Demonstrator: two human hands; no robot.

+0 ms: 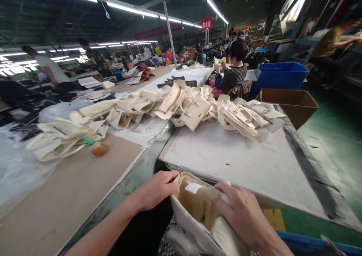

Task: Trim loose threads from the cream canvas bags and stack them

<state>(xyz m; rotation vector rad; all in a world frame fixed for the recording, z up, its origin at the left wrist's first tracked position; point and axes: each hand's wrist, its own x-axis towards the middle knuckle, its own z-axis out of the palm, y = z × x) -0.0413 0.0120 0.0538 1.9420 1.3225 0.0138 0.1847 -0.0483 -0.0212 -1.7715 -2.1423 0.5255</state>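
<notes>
A cream handbag (188, 220) lies in front of me over my lap, its opening facing up and showing a tan lining with a small white label (193, 188). At the far left corner of its rim, my left hand (158, 190) grips the edge between thumb and fingers. My right hand (240, 207) is closed over the opposite rim, with fingers reaching into the opening. The lower part of the bag runs out of view at the bottom.
Cream handbags and bag parts (195, 107) are heaped across the white-covered table (226, 161). A glue bottle (98, 149) with a green top lies on the left table. A blue bin (279, 74) and a cardboard box (288, 101) stand right. A co-worker (233, 74) sits beyond.
</notes>
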